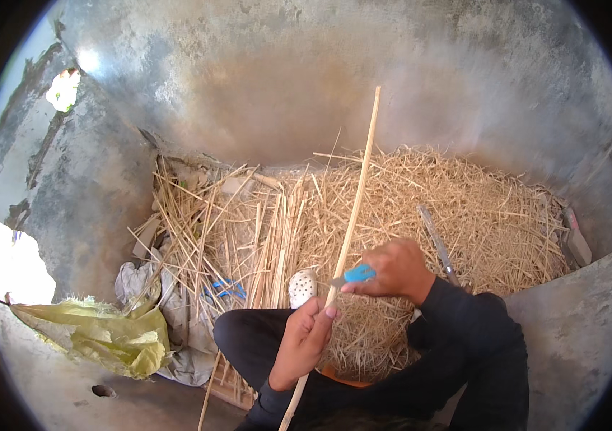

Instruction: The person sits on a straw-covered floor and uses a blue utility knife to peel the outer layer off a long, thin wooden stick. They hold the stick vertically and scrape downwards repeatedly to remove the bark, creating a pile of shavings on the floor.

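Blue-handled knife (357,274) against pale strip (356,208)

The strip (361,179) looks matt wood, the blue handle (360,273) plastic.

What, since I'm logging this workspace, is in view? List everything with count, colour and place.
stick: one, tan, centre
knife: one, blue-handled, at stick
shavings: countless, straw-coloured, centre-right
long blade: one, grey, on shavings
strips: many, tan, left of shavings
strap: count unclear, blue, among strips
shoe: one, white, lower centre
sack: one, yellow-green, lower left
crumpled sheeting: count unclear, grey, beside sack
flat object: one, grey, far right
walls: several, grey, around
wall openings: two, bright, left
legs: two, black-clad, bottom
left hand: one, bare, on stick
right hand: one, bare, on knife
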{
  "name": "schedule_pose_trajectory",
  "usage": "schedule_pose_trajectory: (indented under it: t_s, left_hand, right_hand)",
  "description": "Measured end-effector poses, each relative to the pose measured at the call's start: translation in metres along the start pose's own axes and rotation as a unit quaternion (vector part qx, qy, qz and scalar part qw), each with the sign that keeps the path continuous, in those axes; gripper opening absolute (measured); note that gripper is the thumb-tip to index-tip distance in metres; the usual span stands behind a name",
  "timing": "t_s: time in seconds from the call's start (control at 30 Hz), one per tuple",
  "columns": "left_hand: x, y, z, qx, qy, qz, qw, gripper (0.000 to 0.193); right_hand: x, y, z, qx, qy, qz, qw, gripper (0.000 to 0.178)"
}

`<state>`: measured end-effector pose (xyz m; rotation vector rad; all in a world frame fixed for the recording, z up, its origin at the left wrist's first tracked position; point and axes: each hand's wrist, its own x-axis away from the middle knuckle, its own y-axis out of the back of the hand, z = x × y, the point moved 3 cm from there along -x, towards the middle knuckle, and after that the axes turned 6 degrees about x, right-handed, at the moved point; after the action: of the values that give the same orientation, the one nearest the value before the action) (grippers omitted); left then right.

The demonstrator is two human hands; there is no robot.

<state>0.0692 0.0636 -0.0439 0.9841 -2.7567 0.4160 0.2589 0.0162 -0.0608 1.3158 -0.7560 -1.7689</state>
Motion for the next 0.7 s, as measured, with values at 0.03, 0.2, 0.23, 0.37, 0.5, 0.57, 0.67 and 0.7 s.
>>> schedule_pose_trajectory:
  t_s: [0.03, 0.2, 0.23, 0.37, 0.5, 0.57, 0.67, 0.7]
  left_hand:
    - [-0.003, -0.001, -0.001, -0.013, -0.008, -0.002, 1.000, 0.022]
    - [-0.002, 0.002, 0.003, 0.001, 0.003, 0.009, 1.000, 0.018]
    - [-0.001, 0.003, 0.005, 0.005, 0.007, 0.006, 1.000, 0.018]
    - [0.014, -0.003, 0.008, 0.023, 0.036, 0.030, 0.999, 0.019]
    - [0.014, -0.005, 0.009, 0.098, 0.027, 0.038, 0.994, 0.020]
    - [0.011, -0.005, 0.001, 0.142, 0.039, 0.041, 0.988, 0.021]
    - [0.013, -0.009, 0.005, 0.216, 0.071, 0.058, 0.972, 0.021]
    - [0.013, -0.010, 0.006, 0.230, 0.076, 0.062, 0.968, 0.021]
  right_hand:
    - [-0.003, 0.001, -0.006, 0.023, 0.007, -0.009, 1.000, 0.071]
    - [-0.011, -0.007, -0.017, 0.042, 0.051, -0.071, 0.995, 0.072]
    - [-0.011, -0.008, -0.019, 0.061, 0.041, -0.075, 0.994, 0.073]
    - [-0.010, -0.013, -0.069, 0.067, -0.079, -0.054, 0.993, 0.071]
    - [-0.003, -0.002, -0.002, -0.030, 0.020, -0.029, 0.999, 0.067]
    - [-0.002, -0.004, -0.010, -0.007, 0.002, -0.061, 0.998, 0.068]
    - [-0.012, 0.006, -0.063, 0.047, -0.101, -0.025, 0.993, 0.069]
    - [-0.009, 0.003, -0.062, 0.046, -0.097, -0.021, 0.994, 0.068]
